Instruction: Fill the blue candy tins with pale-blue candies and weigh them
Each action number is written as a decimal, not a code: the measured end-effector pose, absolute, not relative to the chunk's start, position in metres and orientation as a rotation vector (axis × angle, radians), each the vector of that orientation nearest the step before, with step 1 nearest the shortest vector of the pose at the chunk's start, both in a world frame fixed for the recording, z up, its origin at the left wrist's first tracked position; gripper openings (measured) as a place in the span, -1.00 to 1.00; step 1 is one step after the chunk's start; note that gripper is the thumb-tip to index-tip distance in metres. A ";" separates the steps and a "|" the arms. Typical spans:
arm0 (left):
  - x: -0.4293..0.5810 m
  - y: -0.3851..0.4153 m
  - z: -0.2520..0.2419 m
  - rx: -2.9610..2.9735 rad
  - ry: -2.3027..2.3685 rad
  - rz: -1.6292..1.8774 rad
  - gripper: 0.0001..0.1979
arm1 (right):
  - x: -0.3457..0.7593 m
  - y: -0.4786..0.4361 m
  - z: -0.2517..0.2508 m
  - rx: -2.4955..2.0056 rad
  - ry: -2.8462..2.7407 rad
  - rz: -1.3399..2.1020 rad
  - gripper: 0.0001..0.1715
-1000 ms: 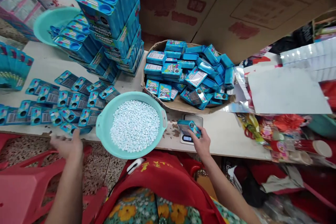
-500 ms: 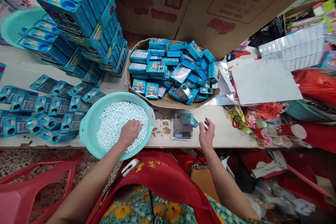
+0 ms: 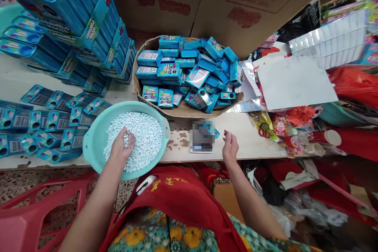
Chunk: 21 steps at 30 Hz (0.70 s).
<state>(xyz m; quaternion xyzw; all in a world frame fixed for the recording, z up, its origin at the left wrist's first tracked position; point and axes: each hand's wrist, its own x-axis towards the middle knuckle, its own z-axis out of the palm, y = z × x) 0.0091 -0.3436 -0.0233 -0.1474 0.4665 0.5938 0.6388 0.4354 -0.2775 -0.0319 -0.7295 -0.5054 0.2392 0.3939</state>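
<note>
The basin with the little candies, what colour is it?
The basin is light turquoise, seen best in the head view.

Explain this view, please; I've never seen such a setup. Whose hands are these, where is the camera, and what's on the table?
No machine here: a person in a red apron works bare-handed, filmed by a camera worn on the head, looking forward and down. The left hand is cupped inside the turquoise basin, holding some of its small pale candies. The right hand looks empty, above the table's front edge; beside it, pixelation hides most of a white-edged flat object. Beyond sits a cardboard tray heaped with blue candy boxes. At the left lie loose boxes, with stacked boxes behind them.
</note>
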 end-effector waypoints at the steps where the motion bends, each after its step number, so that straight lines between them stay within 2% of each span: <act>1: 0.012 -0.343 -0.023 -0.378 1.033 1.390 -0.80 | 0.434 -0.277 -0.032 -1.845 -1.285 0.622 -0.43; 7: 0.025 -0.344 -0.023 -0.522 1.121 1.296 -0.83 | 0.424 -0.279 -0.031 -1.811 -1.295 0.691 -0.40; 10: 0.028 -0.346 -0.024 -0.417 1.021 1.317 -0.77 | 0.416 -0.279 -0.032 -1.767 -1.325 0.729 -0.41; 14: 0.025 -0.345 -0.019 -0.454 1.055 1.306 -0.72 | 0.399 -0.277 -0.019 -1.743 -1.427 0.733 -0.32; 17: 0.027 -0.343 0.003 -0.403 1.070 1.325 -0.71 | 0.372 -0.279 0.010 -1.668 -1.539 0.700 -0.44; 21: 0.042 -0.340 0.060 -0.169 0.959 1.484 -0.65 | 0.311 -0.294 0.051 -1.336 -1.867 0.773 -0.58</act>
